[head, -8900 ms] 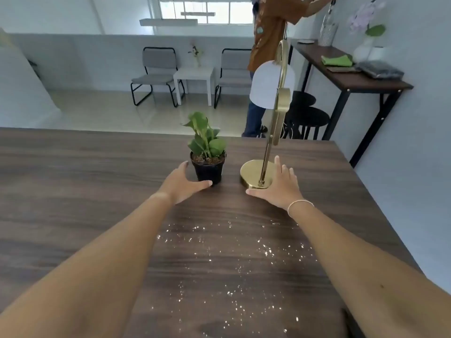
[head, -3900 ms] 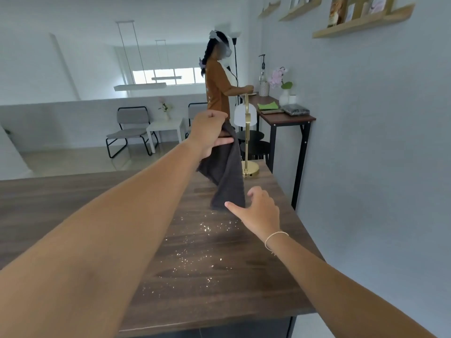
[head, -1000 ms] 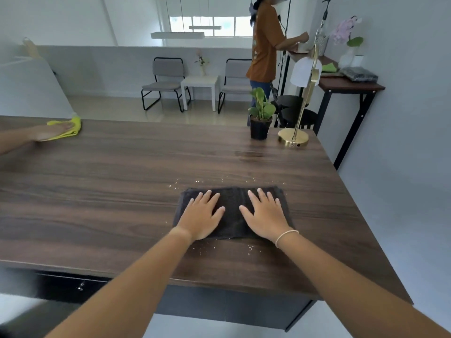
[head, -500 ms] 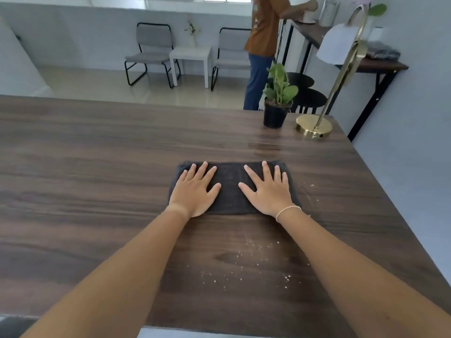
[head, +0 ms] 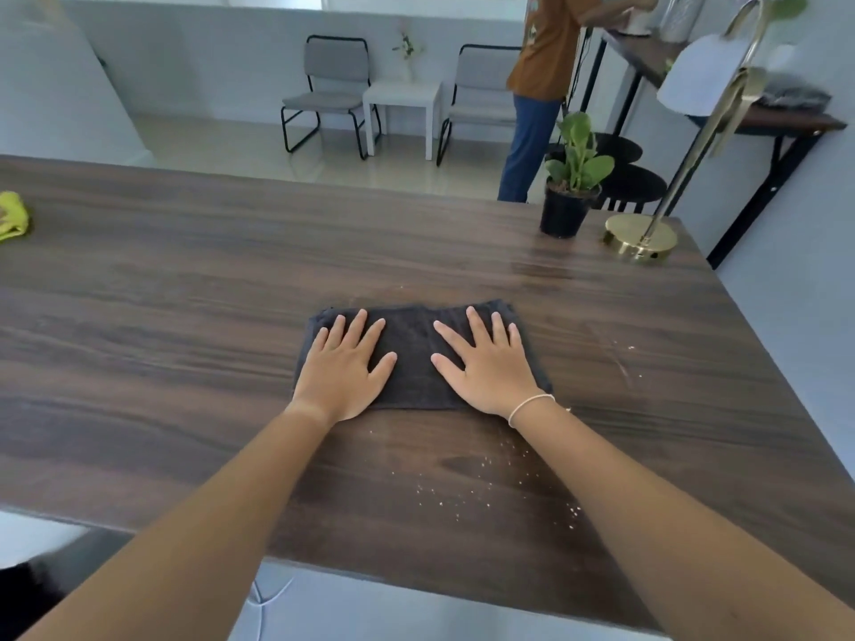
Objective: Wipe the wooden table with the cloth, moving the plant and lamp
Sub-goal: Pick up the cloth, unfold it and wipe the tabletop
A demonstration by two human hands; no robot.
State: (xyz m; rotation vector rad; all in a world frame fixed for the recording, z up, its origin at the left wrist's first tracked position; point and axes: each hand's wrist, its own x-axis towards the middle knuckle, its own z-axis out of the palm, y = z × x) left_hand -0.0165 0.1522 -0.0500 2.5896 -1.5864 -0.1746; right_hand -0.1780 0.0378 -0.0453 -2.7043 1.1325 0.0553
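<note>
A dark grey cloth (head: 414, 358) lies flat on the wooden table (head: 185, 293), in the middle toward the right. My left hand (head: 344, 367) and my right hand (head: 486, 367) press down on it side by side, palms flat and fingers spread. White crumbs (head: 462, 492) are scattered on the wood between the cloth and the near edge, and a few lie right of the cloth. The small plant (head: 571, 187) in a black pot stands at the far right corner. The gold lamp (head: 641, 235) with a white shade stands just right of it.
A yellow cloth (head: 13, 217) lies at the table's far left. Beyond the table a person (head: 541, 76) stands at a dark side table (head: 782, 122). Two grey chairs (head: 331, 85), a white side table (head: 402, 94) and black stools (head: 634, 182) stand behind.
Within the last second both hands slid the cloth away from me over the crumbs, leaving some behind near the edge. Seconds earlier, the plant and lamp went to the far right corner.
</note>
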